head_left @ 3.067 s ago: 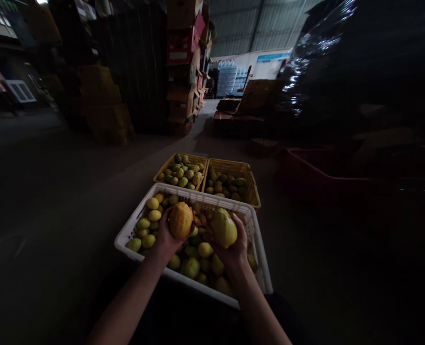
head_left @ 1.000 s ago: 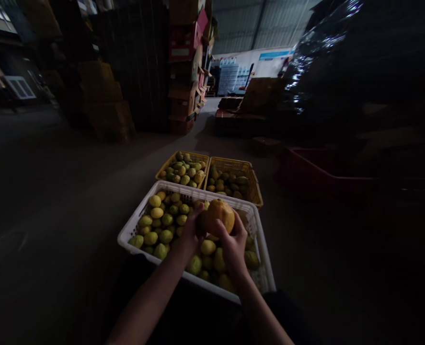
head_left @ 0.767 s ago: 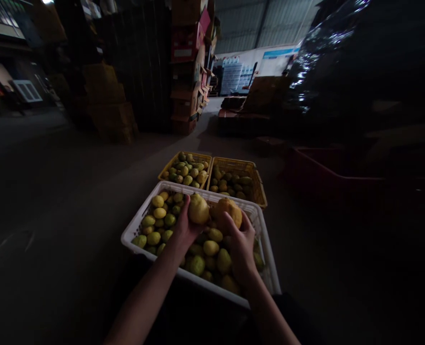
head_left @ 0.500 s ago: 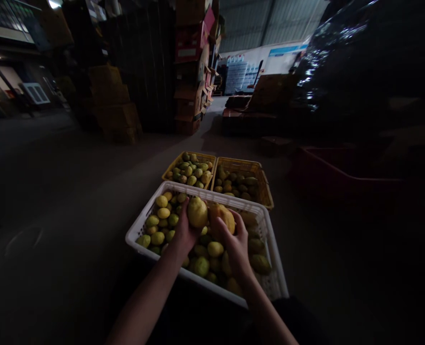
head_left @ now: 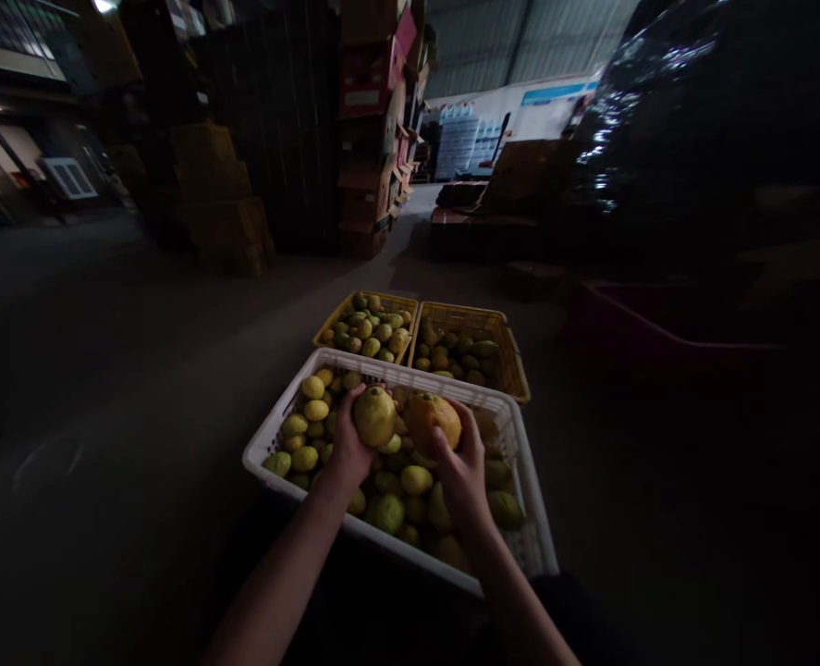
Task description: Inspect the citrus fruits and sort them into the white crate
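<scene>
This is a warehouse for fruit, dim and large. Tall stacks of cardboard boxes [head_left: 372, 129] stand along an aisle, and more brown boxes [head_left: 219, 199] are at the left. The roof [head_left: 520, 37] is of corrugated metal sheets, high above. On the bare concrete floor [head_left: 104, 370] stand a white crate [head_left: 531, 518] and two yellow crates [head_left: 513, 370], all filled with yellow-green fruit [head_left: 305, 435]. A big load wrapped in black plastic film [head_left: 693, 120] is at the right, with a red crate [head_left: 631, 333] below it.
</scene>
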The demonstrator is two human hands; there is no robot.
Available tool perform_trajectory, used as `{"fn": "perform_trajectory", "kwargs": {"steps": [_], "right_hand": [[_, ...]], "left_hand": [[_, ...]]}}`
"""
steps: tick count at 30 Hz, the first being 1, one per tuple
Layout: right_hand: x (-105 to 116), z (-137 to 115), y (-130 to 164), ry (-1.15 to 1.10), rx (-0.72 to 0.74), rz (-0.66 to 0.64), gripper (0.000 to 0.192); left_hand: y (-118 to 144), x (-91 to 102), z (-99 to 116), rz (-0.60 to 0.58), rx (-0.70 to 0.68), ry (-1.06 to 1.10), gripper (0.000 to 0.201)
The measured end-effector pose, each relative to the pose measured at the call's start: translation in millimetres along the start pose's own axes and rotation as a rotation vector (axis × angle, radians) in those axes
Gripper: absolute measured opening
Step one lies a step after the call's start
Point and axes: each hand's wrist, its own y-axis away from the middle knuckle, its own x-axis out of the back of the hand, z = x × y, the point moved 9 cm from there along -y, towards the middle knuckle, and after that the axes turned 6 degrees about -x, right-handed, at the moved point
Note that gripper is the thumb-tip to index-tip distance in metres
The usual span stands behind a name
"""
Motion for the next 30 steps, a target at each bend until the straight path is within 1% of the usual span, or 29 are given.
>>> {"fn": "perform_trajectory", "kwargs": {"steps": [4,8,11,14,18,22,25,28,30], "right_hand": [[-1.5,-17.1,6.8,0.036,0.082,-0.036,0.05],[-1.2,-23.5,16.2,0.096,0.174,-0.01,0.047],[-2.0,-28.6,19.9,0.104,0.263,-0.014,0.046],[-2.6,-31.1,21.3,0.109,0.314,-0.023,0.044],[1.8,-27.4,24.3,0.14,0.296,0.044,0.043],[2.7,-20.0,24.9,0.132,0.212,0.104,0.039],[2.1,-4.5,16.7,0.106,0.068,0.13,0.037],[4.5,22.6,6.6,0.103,-0.1,0.145,0.043],[4.6,37.6,2.2,0.114,-0.128,0.114,0.042]], "left_hand": [[4.2,-8.9,4.3,-0.131,-0.108,-0.095,0.022],[10.4,-16.2,8.6,-0.23,-0.21,-0.165,0.025],[12.6,-19.6,9.2,-0.269,-0.209,-0.171,0.026],[13.1,-20.3,9.9,-0.274,-0.197,-0.165,0.026],[13.1,-18.5,9.2,-0.242,-0.181,-0.18,0.025],[8.6,-15.0,5.2,-0.175,-0.129,-0.152,0.021],[2.1,-5.3,-7.8,-0.068,0.034,-0.093,0.019],[-1.5,9.9,-20.3,0.049,0.184,-0.054,0.018],[-1.5,23.5,-26.8,0.139,0.256,-0.047,0.016]]}}
